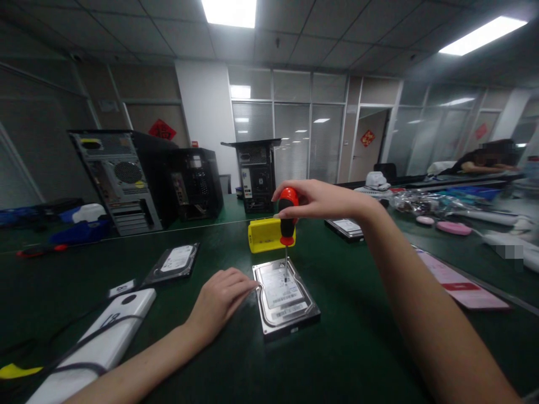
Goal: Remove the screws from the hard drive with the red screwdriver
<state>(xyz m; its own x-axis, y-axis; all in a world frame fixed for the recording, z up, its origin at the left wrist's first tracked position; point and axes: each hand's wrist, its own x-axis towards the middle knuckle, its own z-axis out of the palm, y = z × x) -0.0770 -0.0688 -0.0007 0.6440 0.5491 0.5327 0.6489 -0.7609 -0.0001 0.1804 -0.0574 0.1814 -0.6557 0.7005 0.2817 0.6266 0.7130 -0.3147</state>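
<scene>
A silver hard drive [280, 294] with a white label lies flat on the green table [337, 348] in front of me. My right hand [305, 199] grips the handle of a red and black screwdriver [288, 224] from above. The screwdriver stands nearly upright, its tip on the label in the upper middle of the drive. My left hand [223, 294] rests at the drive's left edge, its fingers together and the fingertips touching that edge. Just behind the drive is a yellow tray [266, 234].
Two more hard drives lie at left [176, 261] and back right [347, 228]. Computer cases [126, 179] stand behind. A white power strip [101, 342] with a black cable is at left front, a pink pad [463, 283] at right. A person [484, 160] leans at the far right.
</scene>
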